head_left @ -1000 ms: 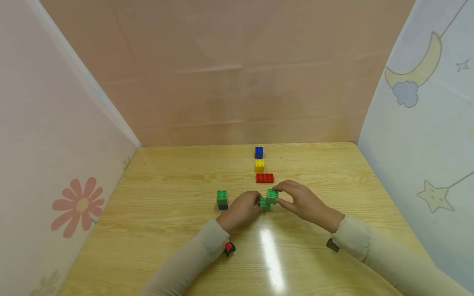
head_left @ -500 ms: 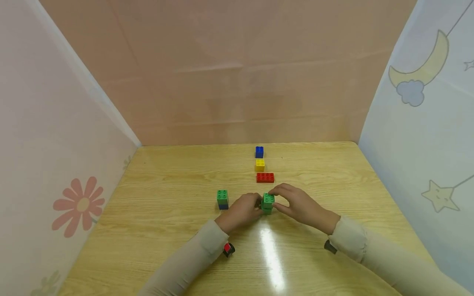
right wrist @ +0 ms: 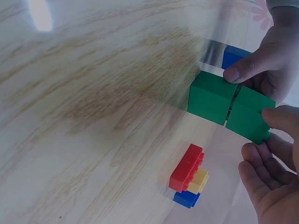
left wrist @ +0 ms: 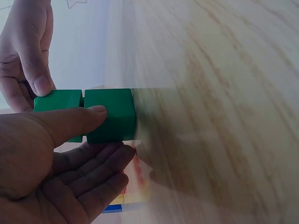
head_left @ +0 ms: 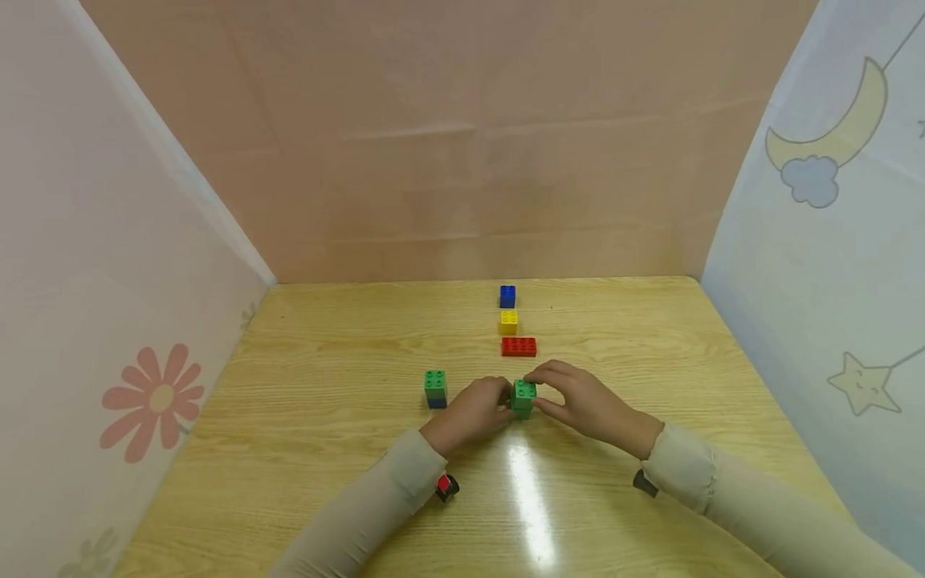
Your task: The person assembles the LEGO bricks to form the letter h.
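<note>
Two green toy bricks stand one above the other on the table between the hands, with a thin gap between them in both wrist views. My left hand (head_left: 473, 411) pinches the lower green brick (left wrist: 112, 115) between thumb and fingers. From the other side my right hand (head_left: 588, 401) grips the upper green brick (right wrist: 250, 114) by thumb and fingertips. Left of the left hand stands a stack of a green brick (head_left: 435, 382) on a dark blue brick (head_left: 437, 403).
Behind the hands a long red brick (head_left: 519, 347), a yellow brick (head_left: 509, 322) and a blue brick (head_left: 507, 296) line up toward the back edge of the wooden table (head_left: 347, 321). Fabric walls enclose the table at the left, right and back.
My right hand has brought the upper green brick left and down onto the lower one. In the last half second it has barely moved. The left hand keeps its place.
</note>
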`<action>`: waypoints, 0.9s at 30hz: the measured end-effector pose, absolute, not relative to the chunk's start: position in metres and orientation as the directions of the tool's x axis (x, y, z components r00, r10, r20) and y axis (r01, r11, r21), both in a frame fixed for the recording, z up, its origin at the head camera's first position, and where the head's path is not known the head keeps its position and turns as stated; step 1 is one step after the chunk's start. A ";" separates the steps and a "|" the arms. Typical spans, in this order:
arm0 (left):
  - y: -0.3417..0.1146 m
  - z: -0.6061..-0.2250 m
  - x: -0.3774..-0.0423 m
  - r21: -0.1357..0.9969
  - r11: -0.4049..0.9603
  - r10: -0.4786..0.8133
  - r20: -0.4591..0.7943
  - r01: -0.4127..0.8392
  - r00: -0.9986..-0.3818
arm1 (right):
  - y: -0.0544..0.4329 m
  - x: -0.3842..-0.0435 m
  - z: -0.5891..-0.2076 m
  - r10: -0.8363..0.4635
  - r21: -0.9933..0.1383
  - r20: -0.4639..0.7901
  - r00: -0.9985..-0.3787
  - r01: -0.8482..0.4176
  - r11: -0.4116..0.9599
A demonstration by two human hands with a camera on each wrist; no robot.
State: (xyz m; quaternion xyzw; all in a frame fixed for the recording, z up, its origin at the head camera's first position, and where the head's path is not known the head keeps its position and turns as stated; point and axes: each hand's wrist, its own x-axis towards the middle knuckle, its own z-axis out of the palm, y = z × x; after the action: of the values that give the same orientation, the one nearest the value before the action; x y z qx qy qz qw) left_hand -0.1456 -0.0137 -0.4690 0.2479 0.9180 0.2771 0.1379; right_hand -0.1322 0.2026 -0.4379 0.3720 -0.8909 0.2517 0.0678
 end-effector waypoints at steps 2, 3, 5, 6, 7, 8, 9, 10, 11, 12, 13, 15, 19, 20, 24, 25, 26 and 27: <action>-0.013 -0.469 -0.146 0.576 0.723 0.534 -0.112 0.383 -0.838 | 0.203 -0.133 -0.438 -0.630 -0.398 0.307 -0.713 -0.698 0.595; -0.013 -0.470 -0.146 0.576 0.722 0.533 -0.112 0.382 -0.838 | 0.203 -0.133 -0.438 -0.632 -0.397 0.307 -0.712 -0.699 0.595; -0.013 -0.470 -0.146 0.578 0.721 0.533 -0.113 0.381 -0.838 | 0.203 -0.133 -0.438 -0.634 -0.395 0.306 -0.710 -0.701 0.594; -0.013 -0.470 -0.146 0.579 0.722 0.532 -0.114 0.379 -0.839 | 0.203 -0.133 -0.438 -0.636 -0.394 0.305 -0.709 -0.702 0.594; -0.013 -0.470 -0.146 0.580 0.722 0.530 -0.115 0.377 -0.840 | 0.203 -0.133 -0.438 -0.637 -0.391 0.305 -0.708 -0.703 0.594; -0.013 -0.470 -0.146 0.579 0.724 0.529 -0.116 0.375 -0.841 | 0.202 -0.134 -0.438 -0.638 -0.389 0.304 -0.707 -0.704 0.595; -0.014 -0.470 -0.146 0.579 0.723 0.529 -0.115 0.375 -0.841 | 0.202 -0.134 -0.438 -0.639 -0.386 0.304 -0.706 -0.705 0.595; -0.014 -0.470 -0.146 0.579 0.723 0.529 -0.114 0.376 -0.841 | 0.202 -0.134 -0.438 -0.641 -0.383 0.305 -0.704 -0.707 0.595; -0.014 -0.470 -0.146 0.578 0.725 0.528 -0.115 0.375 -0.842 | 0.202 -0.134 -0.438 -0.642 -0.382 0.306 -0.703 -0.708 0.594; -0.014 -0.470 -0.146 0.578 0.724 0.528 -0.114 0.376 -0.842 | 0.202 -0.134 -0.437 -0.644 -0.379 0.307 -0.701 -0.710 0.593; -0.014 -0.470 -0.146 0.578 0.724 0.529 -0.113 0.377 -0.841 | 0.202 -0.134 -0.437 -0.644 -0.377 0.308 -0.700 -0.712 0.593; -0.014 -0.470 -0.147 0.581 0.719 0.532 -0.109 0.380 -0.840 | 0.201 -0.134 -0.436 -0.646 -0.376 0.308 -0.698 -0.713 0.591; -0.015 -0.471 -0.147 0.591 0.706 0.542 -0.098 0.389 -0.835 | 0.200 -0.133 -0.435 -0.646 -0.384 0.298 -0.703 -0.708 0.593; -0.015 -0.471 -0.147 0.595 0.702 0.544 -0.095 0.390 -0.833 | 0.200 -0.133 -0.435 -0.646 -0.386 0.294 -0.705 -0.706 0.594; -0.017 -0.471 -0.146 0.610 0.694 0.545 -0.098 0.382 -0.833 | 0.200 -0.133 -0.435 -0.647 -0.385 0.286 -0.706 -0.703 0.598; -0.017 -0.471 -0.146 0.614 0.692 0.545 -0.099 0.380 -0.833 | 0.200 -0.134 -0.435 -0.648 -0.383 0.284 -0.706 -0.704 0.599; -0.017 -0.471 -0.146 0.617 0.690 0.545 -0.100 0.378 -0.833 | 0.200 -0.134 -0.435 -0.649 -0.382 0.282 -0.706 -0.703 0.599; -0.017 -0.471 -0.146 0.618 0.691 0.544 -0.101 0.376 -0.833 | 0.200 -0.134 -0.436 -0.650 -0.381 0.279 -0.706 -0.703 0.600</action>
State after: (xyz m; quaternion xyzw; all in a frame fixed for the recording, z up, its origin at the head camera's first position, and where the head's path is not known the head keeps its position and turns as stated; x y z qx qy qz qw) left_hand -0.1463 -0.0174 -0.4709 0.2533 0.9088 0.3008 0.1397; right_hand -0.1339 0.1995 -0.4356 0.3791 -0.8927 0.2371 0.0559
